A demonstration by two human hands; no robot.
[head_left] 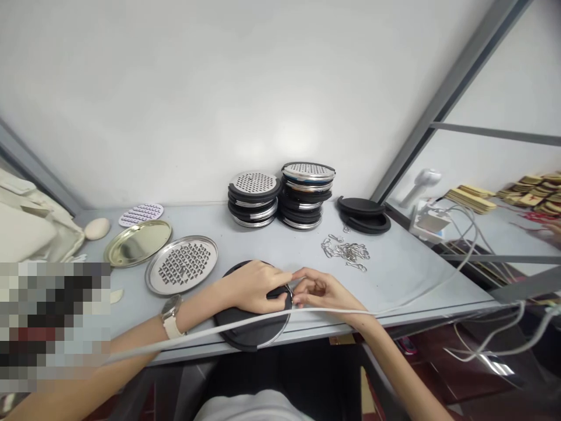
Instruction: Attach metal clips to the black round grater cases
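A round black disc (254, 328) lies flat at the table's front edge, a thin metal rim showing at its lower right. My left hand (256, 286) rests over it, thumb and fingers closed at its right edge. Against that edge, my right hand (322, 292) pinches a small metal clip (290, 290), which is partly covered by fingers of both hands. To the upper right lies a loose heap of similar metal clips (350, 251). Left of my left hand is a round metal grater plate (184, 265) with raised teeth.
Behind stand two stacks of black-edged grater discs, left (254, 202) and right (307, 196). Black rings (363, 215) lie at the right. A gold-toned plate (139, 242), a purple-toothed grater disc (141, 214) and a white cable (205, 333) crossing in front are also here.
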